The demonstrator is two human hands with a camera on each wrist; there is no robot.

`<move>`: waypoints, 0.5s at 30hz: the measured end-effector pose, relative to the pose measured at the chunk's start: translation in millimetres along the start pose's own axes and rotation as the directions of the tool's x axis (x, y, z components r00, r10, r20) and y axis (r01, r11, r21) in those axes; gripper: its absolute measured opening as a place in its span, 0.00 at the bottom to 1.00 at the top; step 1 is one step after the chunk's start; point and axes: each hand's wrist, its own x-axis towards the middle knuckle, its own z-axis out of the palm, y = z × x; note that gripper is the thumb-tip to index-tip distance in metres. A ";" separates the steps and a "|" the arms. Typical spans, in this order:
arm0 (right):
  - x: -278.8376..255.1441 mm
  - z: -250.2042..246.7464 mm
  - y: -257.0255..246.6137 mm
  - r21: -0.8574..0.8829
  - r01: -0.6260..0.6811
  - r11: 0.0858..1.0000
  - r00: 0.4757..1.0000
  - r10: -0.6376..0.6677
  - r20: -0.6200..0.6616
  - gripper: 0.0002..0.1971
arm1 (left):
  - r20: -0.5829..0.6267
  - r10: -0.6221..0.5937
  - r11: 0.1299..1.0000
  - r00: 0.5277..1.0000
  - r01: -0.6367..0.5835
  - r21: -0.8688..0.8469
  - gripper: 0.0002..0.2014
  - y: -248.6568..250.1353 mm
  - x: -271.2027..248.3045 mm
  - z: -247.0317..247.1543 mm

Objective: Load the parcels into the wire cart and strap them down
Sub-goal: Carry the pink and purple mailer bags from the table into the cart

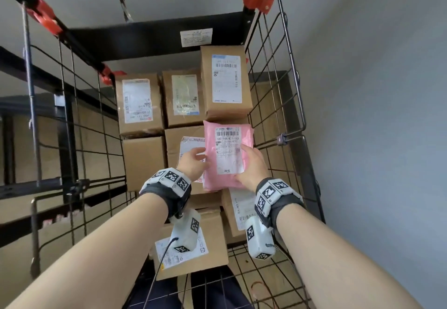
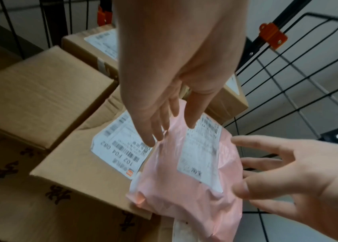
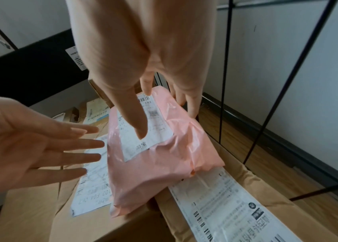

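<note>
The pink mailer (image 1: 227, 156) lies label-up on top of the brown boxes (image 1: 142, 161) already stacked in the wire cart (image 1: 285, 105), toward the cart's right side, just beside the right mesh wall. Its long axis runs away from the person, toward the cart's far end, and its far end sits against the tall box (image 1: 225, 81) at the back. The right hand (image 1: 251, 166) is the nearer one and is on the parcel: the thumb lies straight across the white label, and the fingers (image 3: 186, 101) reach down along the parcel's right edge, between it and the mesh, so the hand flanks rather than squeezes it. The left hand (image 1: 193, 163) is spread, fingers straight, at the mailer's left edge; from the wrist views I cannot tell whether the fingertips touch the plastic or hover just off it. My reading is that the mailer is being settled into place, with both hands on either side of its length. No strap shows in any view, so strapping appears not yet begun.
</note>
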 end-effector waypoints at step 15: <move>-131.2 -15.5 -131.4 -0.346 0.273 0.898 0.961 -0.239 0.138 0.24 | -0.124 0.234 0.730 0.964 -0.090 0.678 0.17 35.5 -184.2 -130.2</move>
